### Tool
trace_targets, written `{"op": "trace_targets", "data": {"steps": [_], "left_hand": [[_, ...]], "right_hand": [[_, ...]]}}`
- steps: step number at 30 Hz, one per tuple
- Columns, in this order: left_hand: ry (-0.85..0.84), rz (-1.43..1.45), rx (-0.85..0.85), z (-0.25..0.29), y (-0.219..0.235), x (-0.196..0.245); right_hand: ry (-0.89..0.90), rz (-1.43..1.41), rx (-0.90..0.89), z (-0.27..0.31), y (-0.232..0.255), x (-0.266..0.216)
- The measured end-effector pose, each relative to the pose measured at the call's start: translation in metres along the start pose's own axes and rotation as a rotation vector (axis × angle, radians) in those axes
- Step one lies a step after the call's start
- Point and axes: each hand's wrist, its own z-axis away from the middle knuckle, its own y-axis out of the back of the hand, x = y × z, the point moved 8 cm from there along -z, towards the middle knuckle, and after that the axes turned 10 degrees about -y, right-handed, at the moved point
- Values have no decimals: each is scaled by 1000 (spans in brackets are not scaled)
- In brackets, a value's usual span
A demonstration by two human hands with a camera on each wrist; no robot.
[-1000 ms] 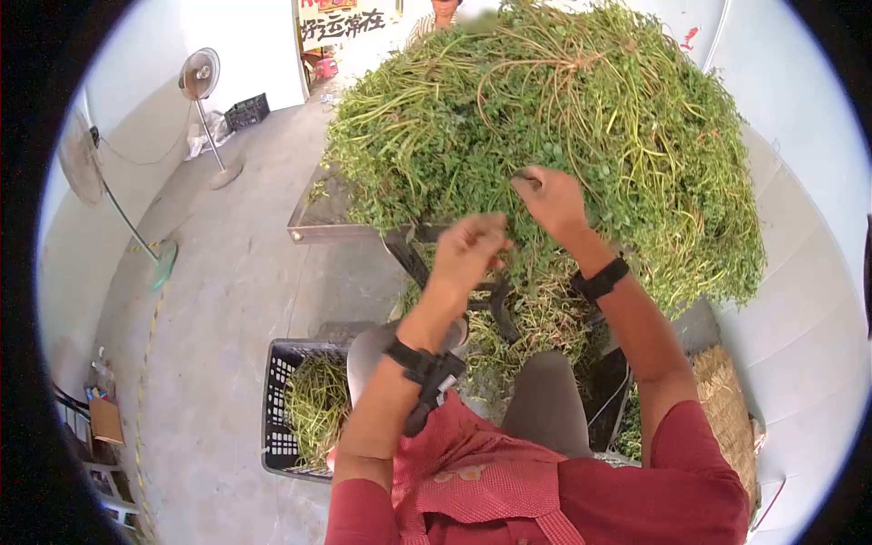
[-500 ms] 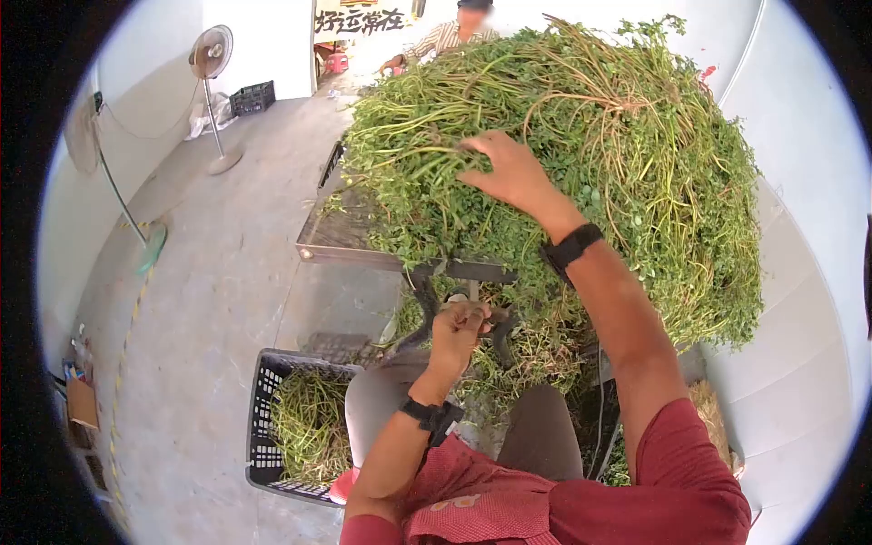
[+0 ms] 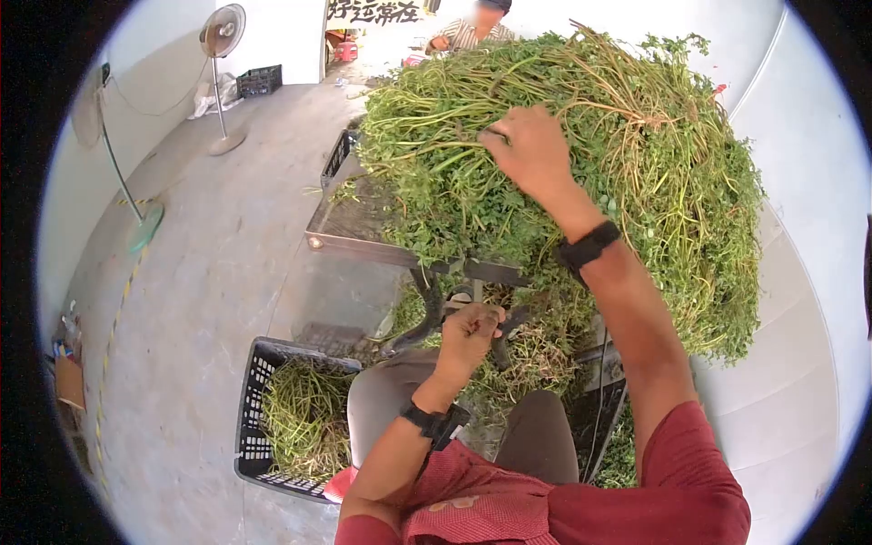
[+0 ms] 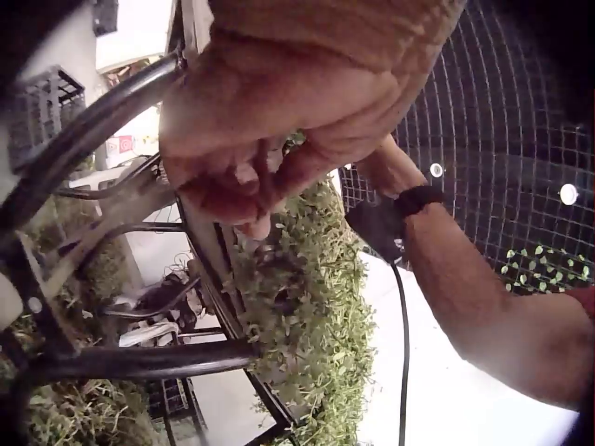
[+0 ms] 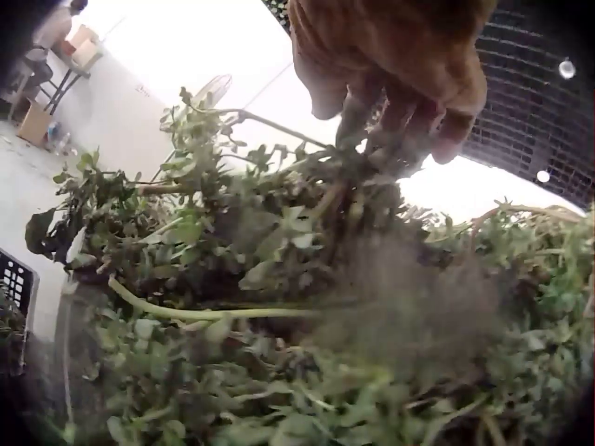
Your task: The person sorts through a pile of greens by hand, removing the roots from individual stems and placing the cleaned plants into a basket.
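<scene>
A big heap of leafy green plants (image 3: 654, 209) with long stems covers most of the table (image 3: 341, 213). My right hand (image 3: 536, 154) is on the near left side of the heap, its fingers bent down into the greens and pinching a stem. In the right wrist view, the fingertips (image 5: 358, 121) overlap a leafy sprig at the top of the heap. Below the table's front edge, my left hand (image 3: 470, 336) is raised above my knee. Its fingers (image 4: 223, 200) are curled in toward the thumb, and nothing shows sticking out of them.
A black crate (image 3: 250, 436) with green stems stands on the floor to my left. More cut greens (image 3: 536, 359) lie under the table around its dark metal legs (image 3: 427, 304). Another person (image 3: 477, 32) is behind the heap. Two fans (image 3: 222, 36) stand along the left wall.
My right hand has moved up and left over the heap, and its fingers have closed on a stem. My left hand has dropped from the table edge to above my knee.
</scene>
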Motion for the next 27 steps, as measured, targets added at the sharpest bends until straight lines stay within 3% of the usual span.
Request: {"op": "trace_targets", "data": {"steps": [4,6,8,10,12,13,15,16,18,20,24,27], "left_hand": [[42,-27,26,2,4,-3],[-38,-27,-12,0,2,-1],[-20,-27,23,-1,2,0],[1,-27,53,0,2,-4],[-181,-203,135,-1,9,7],[-180,-204,136,0,8,11],[-202,-478,155,4,6,36],[-199,-479,153,4,2,43],[-396,-585,188,8,-5,72],[-437,-620,177,10,-12,85],[-579,-699,148,15,-20,90],[-686,-702,159,20,-28,106]], "right_hand": [[-47,187,-112,10,-29,-9],[-111,165,-150,14,-28,-8],[-44,131,4,19,-11,-12],[-24,92,48,29,1,-10],[-1,51,92,43,14,-10],[-18,22,80,51,19,-7],[-43,-9,66,72,31,-4],[-58,-63,83,82,40,-2],[-82,-116,91,103,54,6],[-175,-234,52,123,62,23],[-339,-295,56,164,75,51],[-320,-236,5,180,87,46]]}}
